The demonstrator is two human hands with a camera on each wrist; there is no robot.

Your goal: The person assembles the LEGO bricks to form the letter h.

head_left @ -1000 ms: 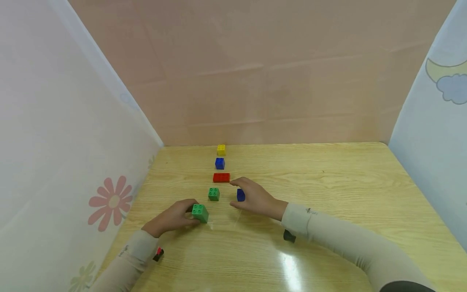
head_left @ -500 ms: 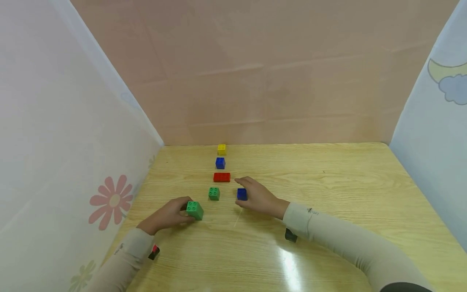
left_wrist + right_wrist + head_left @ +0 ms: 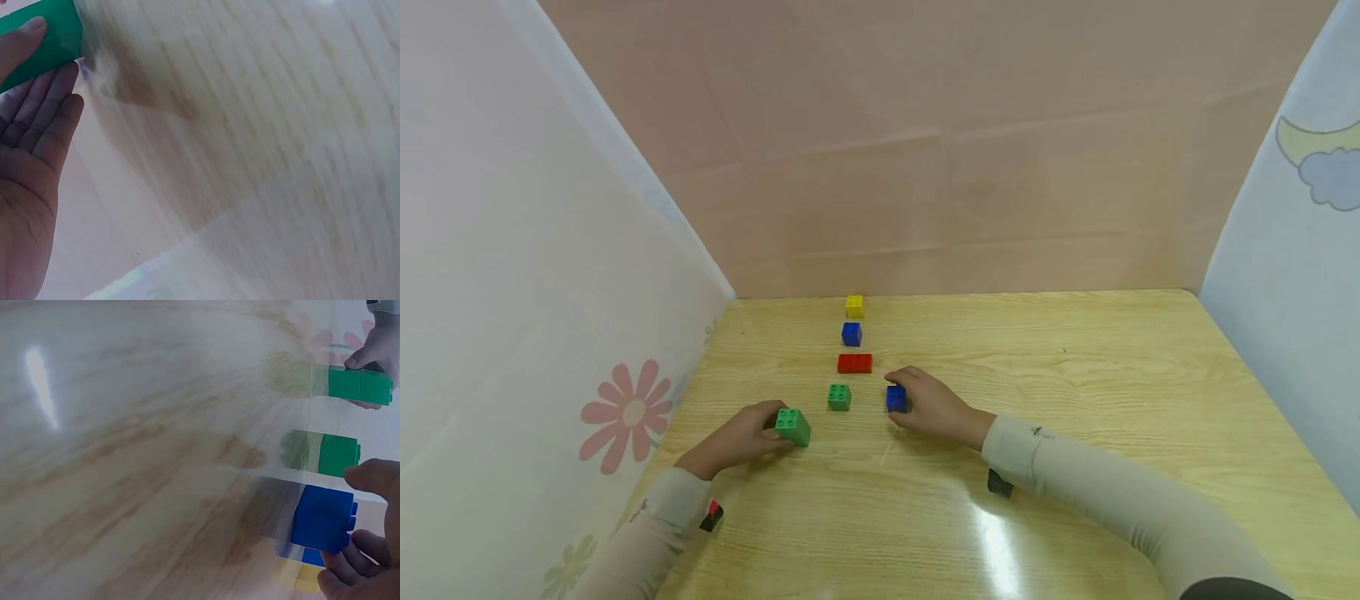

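My left hand (image 3: pixel 737 437) grips a tall green block (image 3: pixel 793 426) made of two stacked bricks, thumb on one side and fingers on the other. In the left wrist view, the thumb lies across this green stack (image 3: pixel 59 31). My right hand (image 3: pixel 932 407) reaches around a blue brick (image 3: pixel 896 398), thumb on the near side and fingers on the far side. The right wrist view shows the fingertips (image 3: pixel 330 557) right at the edge of the blue brick (image 3: pixel 322 519). Between the hands stands a single green brick (image 3: pixel 839 397).
Beyond the green brick, a flat red brick (image 3: pixel 855 363), a blue brick (image 3: pixel 852 334) and a yellow brick (image 3: pixel 854 306) form a line going back. A red-and-black object (image 3: pixel 712 516) lies by the left sleeve, a black piece (image 3: pixel 999 483) under the right cuff. Fabric walls enclose the wooden table (image 3: pixel 1112 367).
My left hand has moved left and slightly away with the green stack. The fingers and thumb of my right hand have drawn closer together around the blue brick, which stays in place.
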